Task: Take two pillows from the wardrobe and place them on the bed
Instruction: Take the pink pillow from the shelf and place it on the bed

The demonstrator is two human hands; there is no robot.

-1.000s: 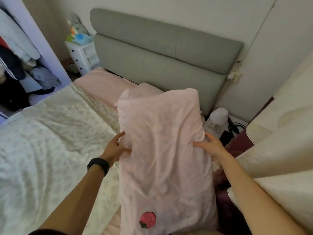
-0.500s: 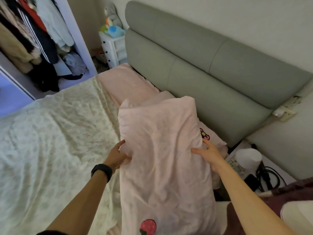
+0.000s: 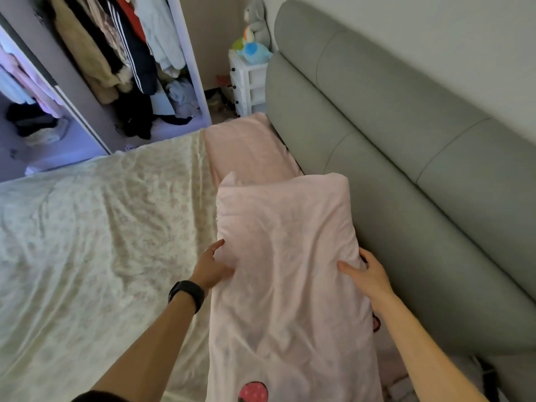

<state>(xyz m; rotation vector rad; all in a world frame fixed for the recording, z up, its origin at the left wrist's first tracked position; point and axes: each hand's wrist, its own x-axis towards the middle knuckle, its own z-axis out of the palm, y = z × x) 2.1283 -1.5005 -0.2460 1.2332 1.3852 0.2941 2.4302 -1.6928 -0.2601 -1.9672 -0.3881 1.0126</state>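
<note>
A long pale pink pillow (image 3: 285, 274) with a strawberry print near its lower end lies lengthwise along the grey headboard (image 3: 406, 158). My left hand (image 3: 213, 266), with a black wristband, grips its left edge. My right hand (image 3: 367, 277) grips its right edge, close to the headboard. Another pink pillow (image 3: 246, 146) lies flat on the bed (image 3: 95, 233) further along the headboard, its near end hidden under the held pillow. The open wardrobe (image 3: 121, 68), full of hanging clothes, stands beyond the bed at upper left.
A white drawer unit (image 3: 246, 85) with soft toys (image 3: 255, 39) on top stands between the wardrobe and the headboard. The bed is covered by a cream floral sheet. Black cables (image 3: 487, 375) lie at the lower right by the headboard's end.
The view has swung left, bringing more of the wardrobe into sight and losing the lamp and socket on the right. The pillow has come closer to the headboard, still held in both hands.
</note>
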